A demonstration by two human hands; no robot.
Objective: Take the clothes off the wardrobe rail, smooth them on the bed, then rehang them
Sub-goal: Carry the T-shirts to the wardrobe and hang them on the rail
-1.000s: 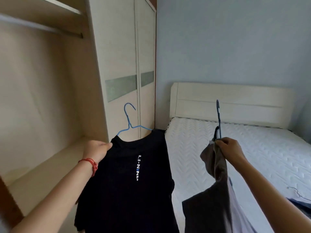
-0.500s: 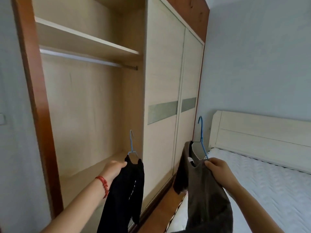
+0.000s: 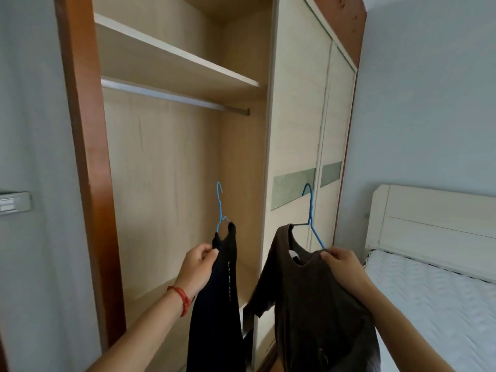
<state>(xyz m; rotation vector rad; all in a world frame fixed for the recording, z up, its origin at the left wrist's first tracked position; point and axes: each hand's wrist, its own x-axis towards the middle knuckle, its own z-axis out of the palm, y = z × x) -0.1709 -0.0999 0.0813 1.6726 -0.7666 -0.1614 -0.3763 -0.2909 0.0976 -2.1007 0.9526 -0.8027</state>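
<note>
My left hand (image 3: 197, 267) pinches the shoulder of a black T-shirt (image 3: 217, 304) that hangs edge-on from a blue wire hanger (image 3: 220, 208). My right hand (image 3: 342, 264) grips the shoulder of a brown top (image 3: 314, 299) on a second blue hanger (image 3: 310, 210). Both hooks point up, well below the silver wardrobe rail (image 3: 171, 95), which has nothing hanging on it. The open wardrobe bay (image 3: 166, 183) lies straight ahead, behind the black shirt.
A shelf (image 3: 174, 60) sits just above the rail. Closed sliding doors (image 3: 303, 130) stand right of the open bay. The bed (image 3: 434, 296) with a pale headboard (image 3: 434, 226) is at the right. A brown door frame (image 3: 86, 157) and wall switch (image 3: 14, 204) are at the left.
My view has swung from the bed up to the open wardrobe. Both garments have come up and closer to the bay, and the black shirt has turned edge-on.
</note>
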